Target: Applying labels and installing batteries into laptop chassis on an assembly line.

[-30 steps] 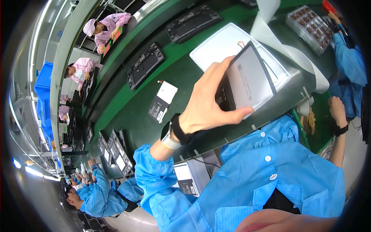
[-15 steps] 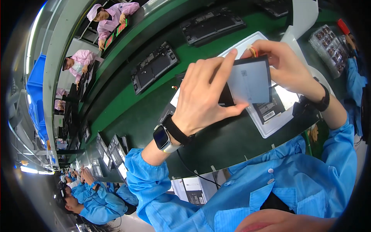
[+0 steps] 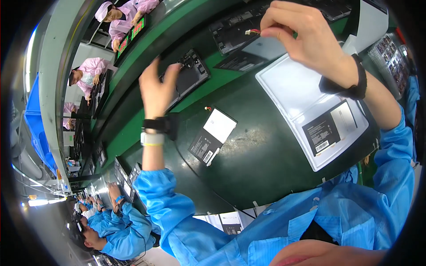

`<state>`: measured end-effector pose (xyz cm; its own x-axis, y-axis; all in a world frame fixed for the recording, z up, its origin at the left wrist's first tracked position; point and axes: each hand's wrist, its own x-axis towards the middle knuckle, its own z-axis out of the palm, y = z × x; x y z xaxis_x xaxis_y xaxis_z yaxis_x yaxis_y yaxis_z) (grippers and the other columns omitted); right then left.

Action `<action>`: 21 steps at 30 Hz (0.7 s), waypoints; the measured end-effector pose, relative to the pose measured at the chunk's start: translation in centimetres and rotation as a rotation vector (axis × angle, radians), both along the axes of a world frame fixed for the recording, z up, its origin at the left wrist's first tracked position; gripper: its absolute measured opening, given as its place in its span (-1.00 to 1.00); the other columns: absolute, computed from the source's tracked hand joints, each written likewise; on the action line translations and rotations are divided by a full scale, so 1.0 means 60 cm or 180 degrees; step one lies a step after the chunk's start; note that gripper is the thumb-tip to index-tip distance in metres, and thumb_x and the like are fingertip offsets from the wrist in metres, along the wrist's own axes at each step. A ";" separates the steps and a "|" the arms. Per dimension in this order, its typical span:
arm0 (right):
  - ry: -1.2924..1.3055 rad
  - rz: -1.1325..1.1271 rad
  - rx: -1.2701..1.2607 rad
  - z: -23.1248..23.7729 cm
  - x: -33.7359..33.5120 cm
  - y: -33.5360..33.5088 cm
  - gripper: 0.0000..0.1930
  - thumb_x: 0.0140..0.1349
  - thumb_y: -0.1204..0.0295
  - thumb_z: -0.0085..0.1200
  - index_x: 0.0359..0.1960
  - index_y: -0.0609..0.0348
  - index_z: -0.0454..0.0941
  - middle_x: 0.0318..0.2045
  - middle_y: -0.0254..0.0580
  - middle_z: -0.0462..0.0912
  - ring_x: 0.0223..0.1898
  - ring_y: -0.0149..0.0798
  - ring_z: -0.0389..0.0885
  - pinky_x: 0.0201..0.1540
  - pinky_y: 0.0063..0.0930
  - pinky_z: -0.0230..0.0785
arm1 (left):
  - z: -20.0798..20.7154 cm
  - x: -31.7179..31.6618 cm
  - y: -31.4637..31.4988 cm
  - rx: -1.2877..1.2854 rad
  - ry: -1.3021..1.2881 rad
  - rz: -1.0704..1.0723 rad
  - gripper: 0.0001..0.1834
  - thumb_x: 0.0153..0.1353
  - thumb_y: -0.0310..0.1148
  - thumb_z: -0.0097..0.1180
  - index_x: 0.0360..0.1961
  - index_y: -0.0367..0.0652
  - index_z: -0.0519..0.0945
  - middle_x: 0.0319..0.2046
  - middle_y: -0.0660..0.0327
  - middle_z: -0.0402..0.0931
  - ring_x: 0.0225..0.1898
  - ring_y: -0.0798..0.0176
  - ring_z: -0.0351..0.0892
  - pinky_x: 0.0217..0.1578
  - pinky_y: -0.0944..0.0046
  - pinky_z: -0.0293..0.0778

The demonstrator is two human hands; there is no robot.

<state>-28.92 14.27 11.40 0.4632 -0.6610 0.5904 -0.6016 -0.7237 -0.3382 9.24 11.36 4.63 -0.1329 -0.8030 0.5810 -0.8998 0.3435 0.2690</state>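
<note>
Fingertips of the right hand (image 3: pixel 310 42) pinch a small white plug with short red and yellow wires (image 3: pixel 252 32), held up in the air beyond the far edge of the shallow white plastic tray (image 3: pixel 288 88); the plug is tiny, blocky and pale, its wires thin and bright. That tray, rectangular with a raised rim and a smooth matt floor, serves as landmark – inside it, toward its near right corner, lie two flat cards, one black label sheet (image 3: pixel 321 133) and one grey-white sheet (image 3: pixel 345 119) just beside it. Left of the tray, well apart from it on the dark green glossy work surface (image 3: pixel 262 164), rests one flat rectangular battery pack, half white and half black (image 3: pixel 213 135), with a short red lead at its far corner. The left hand (image 3: pixel 157 88) is farther left of the tray, raised, fingers spread loosely and holding nothing, over one open black device shell (image 3: pixel 188 77) showing dark internal parts. Both wrists carry a black strap, the left also a white-banded watch (image 3: pixel 151 138); both arms wear light blue smooth fabric sleeves. Beyond the tray's far edge a second dark device shell (image 3: pixel 235 31) lies on the belt – partly hidden by the right hand.
</note>
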 end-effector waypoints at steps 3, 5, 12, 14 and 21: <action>-0.0343 0.0530 -0.0821 0.025 0.026 -0.013 -0.88 0.12 0.58 0.30 -0.40 0.32 0.58 -0.46 -0.07 0.64 -0.47 -0.21 0.63 -0.38 -0.41 0.44 | -0.040 0.342 -0.001 0.2303 0.0596 0.1947 -0.16 0.08 0.22 0.41 -0.12 -0.54 0.64 -0.21 -0.13 0.70 -0.26 0.00 0.70 -0.19 0.04 0.55; -0.0642 0.0080 0.0242 0.031 0.017 -0.005 -0.92 0.14 0.59 0.29 -0.37 0.31 0.62 -0.49 -0.08 0.65 -0.49 -0.23 0.64 -0.40 -0.41 0.44 | -0.102 0.371 0.009 0.2634 0.1106 0.2066 -0.19 0.08 0.27 0.41 -0.32 -0.50 0.68 -0.37 0.03 0.66 -0.39 0.16 0.61 -0.35 0.16 0.48; -0.1014 0.0077 0.0357 0.030 0.001 0.034 -0.95 0.18 0.63 0.27 -0.34 0.32 0.64 -0.45 -0.12 0.69 -0.43 -0.33 0.68 -0.36 -0.51 0.48 | -0.113 0.336 0.000 0.3114 0.1956 0.1821 -0.26 0.14 0.32 0.34 -0.26 -0.30 0.68 -0.45 0.23 0.60 -0.56 0.29 0.46 -0.55 0.25 0.30; -0.1261 0.0107 0.0502 0.005 -0.011 0.023 -0.95 0.21 0.63 0.26 -0.33 0.32 0.64 -0.45 -0.14 0.70 -0.40 -0.36 0.68 -0.34 -0.51 0.47 | -0.119 0.293 0.031 0.2890 0.2635 0.1518 -0.28 0.18 0.31 0.30 -0.26 -0.30 0.68 -0.45 0.23 0.60 -0.57 0.30 0.47 -0.56 0.29 0.30; -0.1694 0.0417 0.1451 0.034 -0.070 0.087 -0.95 0.34 0.62 0.19 -0.31 0.32 0.59 -0.38 -0.34 0.65 -0.32 -0.52 0.56 -0.19 -0.63 0.42 | -0.075 0.056 0.297 0.2258 0.4745 0.0525 -0.62 0.40 -0.17 0.24 -0.01 -0.30 0.62 -0.16 0.14 0.71 -0.18 0.25 0.74 -0.17 0.24 0.63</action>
<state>-33.13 19.48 13.43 0.2814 -0.8545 0.4366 -0.1886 -0.4953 -0.8480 12.58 29.18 0.11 0.2760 -0.8943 -0.3523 0.2632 -0.2822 0.9226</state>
